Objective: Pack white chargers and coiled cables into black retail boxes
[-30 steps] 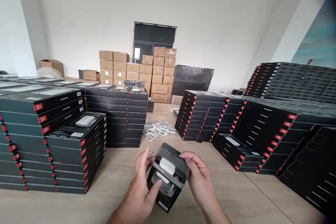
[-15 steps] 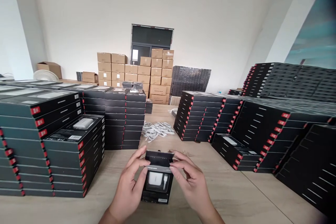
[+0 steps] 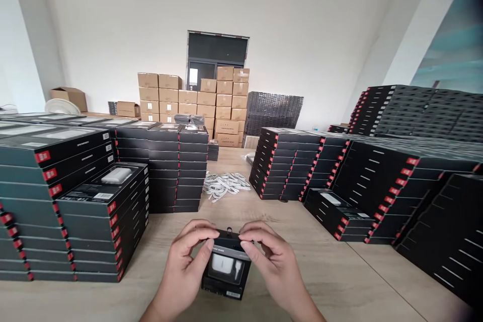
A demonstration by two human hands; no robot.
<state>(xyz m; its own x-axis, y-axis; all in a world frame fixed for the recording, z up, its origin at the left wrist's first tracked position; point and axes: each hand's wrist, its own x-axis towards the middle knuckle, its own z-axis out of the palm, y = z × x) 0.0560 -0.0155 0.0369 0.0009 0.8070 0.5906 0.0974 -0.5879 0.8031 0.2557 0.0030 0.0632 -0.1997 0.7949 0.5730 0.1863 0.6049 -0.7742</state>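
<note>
Between my hands, over the near part of the table, is a small black retail box [image 3: 225, 284] with a clear window. Through the window show a white charger-like block [image 3: 222, 264] and a white cable plug [image 3: 237, 270]. My left hand [image 3: 188, 261] grips the box's upper left corner with thumb and fingertips. On the upper right corner, my right hand [image 3: 273, 266] holds on in the same way. The box's top flap is folded down, and a small dark loop [image 3: 229, 231] sticks up behind it.
A pile of white cables [image 3: 226, 185] lies beyond the box. Tall stacks of black boxes [image 3: 162, 171] stand on the left, with more black box stacks [image 3: 294, 166] on the right. Brown cartons [image 3: 206, 98] are piled by the back wall. The wooden table [image 3: 281, 224] runs between the stacks.
The box's top flap, raised before, is now folded down under my fingers. Both hands have stayed on the top corners, and the box has tilted slightly.
</note>
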